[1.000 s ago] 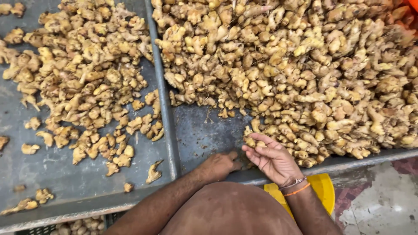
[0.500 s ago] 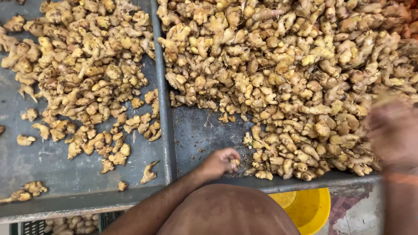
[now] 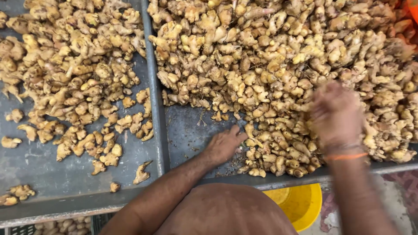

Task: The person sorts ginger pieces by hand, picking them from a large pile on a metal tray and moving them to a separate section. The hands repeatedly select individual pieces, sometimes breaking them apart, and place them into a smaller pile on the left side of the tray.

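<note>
**Two bare hands working at the edge of a ginger heap**

The left hand (image 3: 224, 146) is lying palm down on the bare grey floor of the right tray (image 3: 191, 135), its fingertips touching the near edge of the big ginger pile (image 3: 278, 65). Its grip is loose, with the fingers stretched flat and holding nothing that can be seen; a few crumbs of soil and thin root hairs are lying just beside it.

The right hand (image 3: 335, 115) is hovering over the lower right part of the same pile, with an orange band (image 3: 346, 156) and a thinner bangle sitting at the wrist. It is badly blurred, so its grip cannot be told: the fingers seem curled downward toward the roots, but whether they are closing on a piece is not clear.

The ginger pile is filling nearly all of the right tray, thinning out toward the front rim, where smaller knobs are lying between the two hands. A raised metal divider (image 3: 153, 100) is separating this tray from the left tray (image 3: 39, 165), which is carrying a looser spread of ginger pieces (image 3: 74, 74) with several lying singly near its front edge.

Below the trays, a yellow bucket (image 3: 300, 204) is showing under the front rim, near the right forearm, and the person's bare knee (image 3: 226, 211) is filling the bottom middle of the view.
</note>
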